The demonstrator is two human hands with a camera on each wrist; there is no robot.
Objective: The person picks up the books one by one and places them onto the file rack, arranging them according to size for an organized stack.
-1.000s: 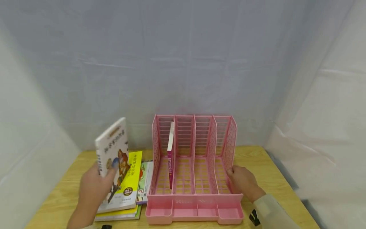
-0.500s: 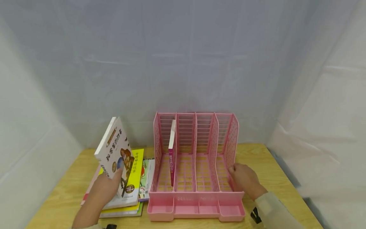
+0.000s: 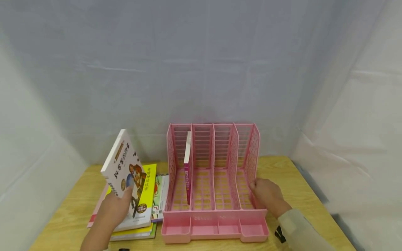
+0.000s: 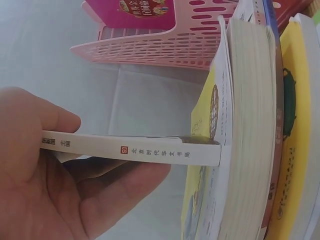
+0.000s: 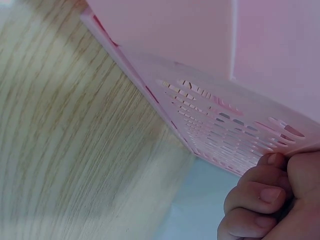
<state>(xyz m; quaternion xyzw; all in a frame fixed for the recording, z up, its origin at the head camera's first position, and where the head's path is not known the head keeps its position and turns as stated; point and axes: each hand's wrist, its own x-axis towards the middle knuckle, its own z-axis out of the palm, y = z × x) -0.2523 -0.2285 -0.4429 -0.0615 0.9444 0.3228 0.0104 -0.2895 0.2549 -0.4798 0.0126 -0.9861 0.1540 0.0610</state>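
Note:
My left hand [image 3: 114, 209] grips a white-covered book [image 3: 125, 167] with a picture of figures on its front. In the left wrist view the thumb is on one side of the spine [image 4: 160, 150] and the fingers on the other. The book stands tilted, its lower end right at the yellow-and-white book [image 3: 147, 188] that tops a stack. At the right, my right hand [image 3: 268, 195] holds the side wall of the pink file rack [image 3: 213, 218]. The right wrist view shows curled fingers [image 5: 255, 195] at the perforated panel [image 5: 220, 125].
A magenta-spined book [image 3: 187, 174] stands upright in the rack's leftmost slot. Between stack and rack lies a green-and-white book [image 3: 161, 198]. Small trays [image 3: 254, 230] line the rack's front on the wooden table [image 3: 292, 181]. Grey-white sheeting [image 3: 201, 69] rises behind and at both sides.
The white book in my left hand has tilted further back to the left, its cover turning more toward the head camera. My right hand keeps its hold on the rack.

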